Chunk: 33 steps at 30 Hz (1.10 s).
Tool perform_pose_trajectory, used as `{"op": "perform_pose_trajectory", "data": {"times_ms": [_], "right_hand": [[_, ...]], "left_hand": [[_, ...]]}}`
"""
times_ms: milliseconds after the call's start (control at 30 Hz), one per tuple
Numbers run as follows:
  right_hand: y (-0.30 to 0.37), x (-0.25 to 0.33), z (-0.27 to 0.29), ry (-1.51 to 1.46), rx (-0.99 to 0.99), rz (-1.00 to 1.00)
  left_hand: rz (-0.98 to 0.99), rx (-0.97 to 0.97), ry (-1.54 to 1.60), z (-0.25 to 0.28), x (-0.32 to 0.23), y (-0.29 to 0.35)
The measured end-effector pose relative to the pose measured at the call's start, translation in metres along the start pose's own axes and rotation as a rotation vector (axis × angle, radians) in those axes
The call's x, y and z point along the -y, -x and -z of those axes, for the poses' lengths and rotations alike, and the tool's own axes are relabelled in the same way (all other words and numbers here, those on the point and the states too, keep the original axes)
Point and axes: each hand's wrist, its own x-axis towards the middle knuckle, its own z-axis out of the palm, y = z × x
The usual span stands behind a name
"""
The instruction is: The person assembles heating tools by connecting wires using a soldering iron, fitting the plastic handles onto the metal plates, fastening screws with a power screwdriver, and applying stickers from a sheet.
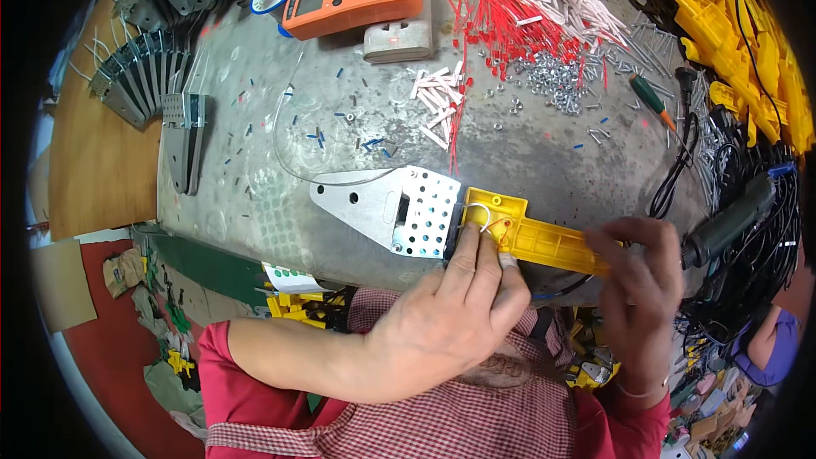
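Beyond the yellow handle (552,240), bare tabletop (535,153) gives passage until loose nuts (557,76) obstruct.

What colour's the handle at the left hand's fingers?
The handle is yellow; it shows best in the head view.

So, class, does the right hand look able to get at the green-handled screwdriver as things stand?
Probably yes. Nothing seems to lie over the screwdriver's green handle. The right hand would likely have to leave the yellow handle and clear the loose black cord nearby.
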Motion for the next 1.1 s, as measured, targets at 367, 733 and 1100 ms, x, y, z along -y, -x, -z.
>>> {"op": "perform_pose_trajectory", "data": {"times_ms": [367,733,1100], "right_hand": [[0.038,-0.043,0.021,0.396,0.122,-0.098],[0.035,-0.051,0.008,-0.23,0.034,-0.176],[0.045,-0.07,-0.001,-0.037,-0.081,0.101]], "left_hand": [[-0.124,-0.081,-0.122,-0.003,0.005,-0.009],[-0.201,-0.264,0.015,-0.014,0.018,-0.011],[-0.256,-0.132,-0.14,-0.009,0.004,-0.026]]}}
